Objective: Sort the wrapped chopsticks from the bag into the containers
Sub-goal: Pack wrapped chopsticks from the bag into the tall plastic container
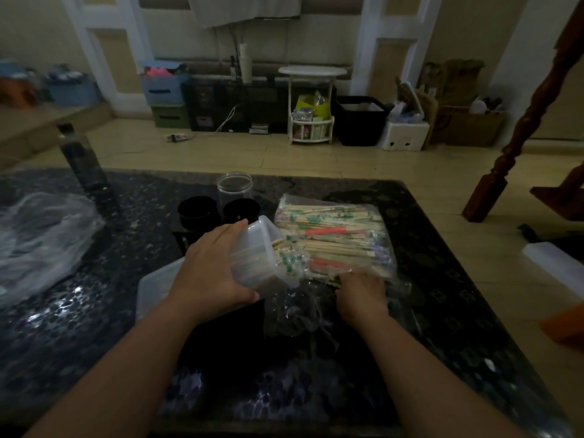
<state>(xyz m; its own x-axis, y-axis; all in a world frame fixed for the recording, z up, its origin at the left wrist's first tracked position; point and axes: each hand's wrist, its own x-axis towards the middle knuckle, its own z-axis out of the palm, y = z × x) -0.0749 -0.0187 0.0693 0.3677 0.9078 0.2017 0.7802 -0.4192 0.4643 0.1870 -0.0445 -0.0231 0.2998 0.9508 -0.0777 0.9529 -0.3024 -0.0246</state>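
Chopsticks point(328, 241) in wrappers are being kept in a clear bag point(373, 216) lying on the dark desk point(94, 327). More are being held inside a plastic tub point(262, 257), tipped on its side with its mouth toward the bag and gripped by the left hand point(211, 270). The bag's near edge is being gripped by the right hand point(360, 292), fingers curled. Two black cups point(197, 211) and a clear jar point(234, 184) are being kept just behind.

Both bare forearms reach forward. The left hand point(215, 267) spreads wide in a curled grasp; the right hand point(361, 294) curls knuckles-up, fingertips hidden.
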